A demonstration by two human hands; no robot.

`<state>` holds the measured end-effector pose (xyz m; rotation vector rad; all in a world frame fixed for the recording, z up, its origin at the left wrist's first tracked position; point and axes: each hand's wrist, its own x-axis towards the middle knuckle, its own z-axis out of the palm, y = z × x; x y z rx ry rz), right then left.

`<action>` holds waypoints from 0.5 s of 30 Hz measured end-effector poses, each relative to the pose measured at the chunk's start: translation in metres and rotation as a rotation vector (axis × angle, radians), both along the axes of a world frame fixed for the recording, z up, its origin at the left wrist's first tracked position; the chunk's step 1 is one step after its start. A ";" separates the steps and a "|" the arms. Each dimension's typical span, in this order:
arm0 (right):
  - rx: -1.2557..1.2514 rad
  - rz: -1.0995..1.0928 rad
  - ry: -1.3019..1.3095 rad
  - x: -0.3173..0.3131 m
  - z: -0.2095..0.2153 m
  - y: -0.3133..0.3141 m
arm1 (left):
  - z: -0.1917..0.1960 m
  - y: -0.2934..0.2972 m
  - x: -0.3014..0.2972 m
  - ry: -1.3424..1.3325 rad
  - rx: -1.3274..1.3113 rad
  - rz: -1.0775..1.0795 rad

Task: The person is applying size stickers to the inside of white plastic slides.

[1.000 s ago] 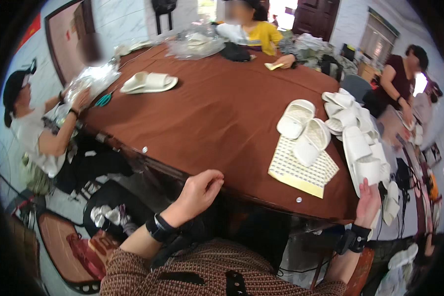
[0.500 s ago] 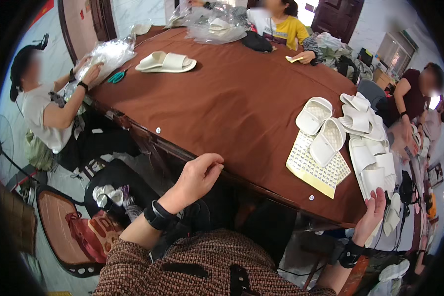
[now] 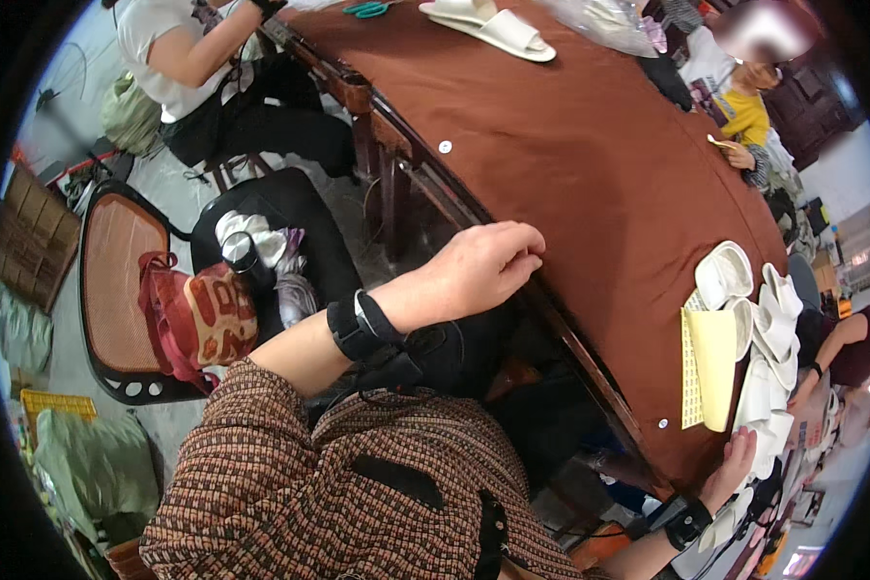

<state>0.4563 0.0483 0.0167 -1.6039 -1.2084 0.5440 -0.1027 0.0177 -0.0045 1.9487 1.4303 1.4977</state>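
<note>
My left hand [image 3: 488, 266] hovers by the table's near edge, fingers curled inward; anything inside them is hidden. At the lower right my right hand [image 3: 730, 472] has its fingers extended beside a pile of white slippers [image 3: 766, 406]; I cannot tell whether it touches them. Next to the pile, on the brown-covered table [image 3: 590, 203], lies a yellow label sheet [image 3: 713, 372], with part of its plain side folded over the printed labels. Another white slipper [image 3: 725, 274] lies just beyond the sheet, partly overlapping a second one.
White slippers [image 3: 493, 29] and teal scissors [image 3: 365, 10] lie at the far left of the table. A black chair [image 3: 290, 198] holds a dark bottle [image 3: 242, 256] and cloths. A red bag [image 3: 188, 314] rests on a mesh chair [image 3: 126, 242]. Co-workers sit left, far right and right.
The view has swung left, shifting the table rightward and upward in it. The label sheet, flat before, now has part folded over. My left hand stays curled; my right stays by the slippers.
</note>
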 end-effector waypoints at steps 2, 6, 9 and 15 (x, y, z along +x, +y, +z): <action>-0.020 -0.014 0.000 0.010 0.002 0.007 | -0.002 -0.002 -0.014 0.001 0.013 0.040; -0.029 -0.032 -0.070 -0.001 0.009 0.005 | 0.010 -0.017 -0.059 0.045 -0.052 0.218; 0.020 -0.102 -0.119 -0.011 0.018 0.002 | 0.036 -0.041 -0.079 -0.008 -0.233 0.296; 0.279 0.008 -0.248 -0.092 0.075 -0.013 | 0.109 -0.071 -0.037 -0.429 -0.045 -0.007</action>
